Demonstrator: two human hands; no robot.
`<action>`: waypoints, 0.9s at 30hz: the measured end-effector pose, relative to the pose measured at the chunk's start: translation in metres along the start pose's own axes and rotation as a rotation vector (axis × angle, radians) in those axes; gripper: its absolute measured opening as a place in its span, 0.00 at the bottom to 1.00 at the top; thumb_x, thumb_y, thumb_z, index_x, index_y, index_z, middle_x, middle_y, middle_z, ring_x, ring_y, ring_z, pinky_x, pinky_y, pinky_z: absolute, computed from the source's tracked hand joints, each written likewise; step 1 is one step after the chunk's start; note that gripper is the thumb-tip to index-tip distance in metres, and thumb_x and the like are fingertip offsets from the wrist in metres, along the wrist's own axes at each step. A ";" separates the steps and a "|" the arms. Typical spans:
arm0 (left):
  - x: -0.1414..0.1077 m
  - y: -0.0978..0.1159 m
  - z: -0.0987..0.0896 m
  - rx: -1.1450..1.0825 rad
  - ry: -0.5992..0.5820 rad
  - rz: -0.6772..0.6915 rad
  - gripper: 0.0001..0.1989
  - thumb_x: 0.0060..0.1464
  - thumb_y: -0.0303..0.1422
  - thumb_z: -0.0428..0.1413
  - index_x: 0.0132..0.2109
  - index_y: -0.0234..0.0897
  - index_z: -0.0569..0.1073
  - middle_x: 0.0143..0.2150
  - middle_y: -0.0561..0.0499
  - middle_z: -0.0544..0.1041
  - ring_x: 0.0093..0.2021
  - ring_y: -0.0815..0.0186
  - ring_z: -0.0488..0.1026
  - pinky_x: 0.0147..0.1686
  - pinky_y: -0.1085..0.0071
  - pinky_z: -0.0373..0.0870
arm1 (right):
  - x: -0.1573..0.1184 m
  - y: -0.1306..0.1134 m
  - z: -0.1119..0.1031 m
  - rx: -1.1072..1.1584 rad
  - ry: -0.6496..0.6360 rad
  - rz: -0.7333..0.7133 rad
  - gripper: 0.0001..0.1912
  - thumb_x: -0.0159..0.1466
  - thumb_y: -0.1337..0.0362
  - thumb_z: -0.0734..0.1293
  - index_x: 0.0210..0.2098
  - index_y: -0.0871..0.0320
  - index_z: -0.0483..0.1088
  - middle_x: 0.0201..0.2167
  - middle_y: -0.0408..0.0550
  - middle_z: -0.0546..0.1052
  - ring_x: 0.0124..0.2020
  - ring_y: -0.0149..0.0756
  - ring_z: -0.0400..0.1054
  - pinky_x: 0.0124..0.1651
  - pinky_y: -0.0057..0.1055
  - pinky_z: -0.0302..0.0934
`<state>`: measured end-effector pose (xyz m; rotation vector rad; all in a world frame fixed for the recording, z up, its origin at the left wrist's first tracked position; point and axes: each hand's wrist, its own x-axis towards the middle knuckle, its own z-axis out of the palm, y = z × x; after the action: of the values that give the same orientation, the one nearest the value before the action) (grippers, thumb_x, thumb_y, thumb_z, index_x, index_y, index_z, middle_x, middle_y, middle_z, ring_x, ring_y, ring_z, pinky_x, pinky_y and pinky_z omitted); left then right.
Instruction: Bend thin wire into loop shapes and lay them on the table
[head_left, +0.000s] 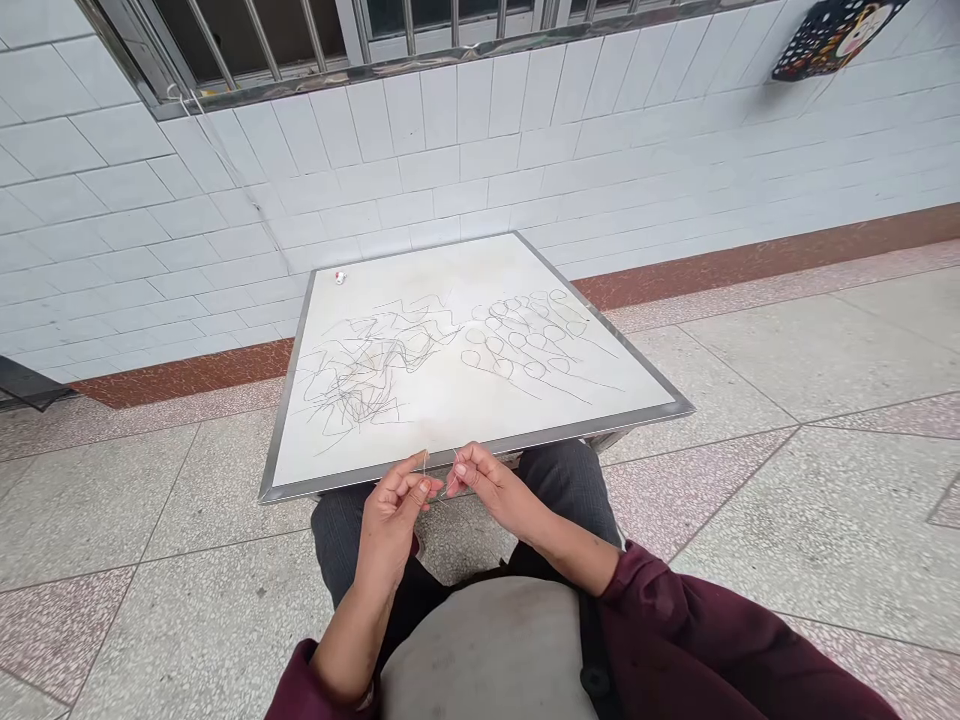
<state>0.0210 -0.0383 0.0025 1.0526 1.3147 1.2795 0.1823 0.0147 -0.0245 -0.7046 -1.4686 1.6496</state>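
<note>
Both hands are close together just past the table's near edge, above my lap. My left hand pinches a thin wire between thumb and fingers. My right hand, also closed in a pinch, holds a thin wire that bends near its fingertips. Whether both hands hold one and the same wire is too small to tell. On the white table, a tangled pile of bent wires lies to the left. Several wires with looped ends are spread out to the right.
A small red and white object sits at the table's far left corner. Behind the table stands a white tiled wall with a barred window. A dark patterned bag hangs at the upper right.
</note>
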 end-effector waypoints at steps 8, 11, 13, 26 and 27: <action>-0.002 -0.005 -0.001 0.010 -0.048 0.004 0.20 0.57 0.37 0.55 0.56 0.38 0.68 0.37 0.50 0.77 0.34 0.68 0.72 0.37 0.70 0.68 | 0.003 0.010 0.004 0.054 0.043 0.005 0.15 0.65 0.50 0.61 0.35 0.56 0.61 0.30 0.43 0.74 0.34 0.31 0.69 0.43 0.34 0.62; -0.002 -0.006 0.000 -0.028 -0.070 0.014 0.21 0.55 0.35 0.57 0.56 0.38 0.68 0.38 0.50 0.76 0.36 0.68 0.72 0.41 0.69 0.68 | 0.003 0.012 0.003 0.064 0.059 0.018 0.14 0.65 0.51 0.61 0.35 0.56 0.61 0.30 0.42 0.74 0.34 0.31 0.69 0.42 0.33 0.61; -0.002 -0.008 0.001 -0.063 -0.072 0.010 0.22 0.53 0.33 0.59 0.55 0.39 0.68 0.38 0.51 0.76 0.36 0.68 0.72 0.41 0.69 0.68 | 0.004 0.013 0.003 0.066 0.061 0.023 0.14 0.65 0.51 0.61 0.34 0.56 0.61 0.30 0.42 0.75 0.33 0.31 0.68 0.41 0.33 0.61; -0.004 -0.013 0.003 -0.083 0.036 0.015 0.23 0.49 0.33 0.62 0.53 0.38 0.71 0.36 0.50 0.79 0.38 0.67 0.74 0.43 0.71 0.69 | 0.005 0.003 0.009 0.122 0.103 0.090 0.17 0.61 0.50 0.65 0.32 0.57 0.62 0.27 0.43 0.75 0.30 0.30 0.66 0.34 0.28 0.58; -0.004 -0.013 0.003 -0.077 0.058 0.014 0.22 0.49 0.33 0.62 0.52 0.38 0.71 0.35 0.50 0.79 0.36 0.68 0.74 0.41 0.71 0.69 | 0.005 0.003 0.009 0.117 0.100 0.087 0.17 0.61 0.49 0.65 0.32 0.57 0.62 0.27 0.43 0.75 0.30 0.30 0.66 0.33 0.28 0.58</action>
<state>0.0255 -0.0425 -0.0101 0.9787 1.2926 1.3697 0.1718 0.0136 -0.0254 -0.7831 -1.2769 1.7255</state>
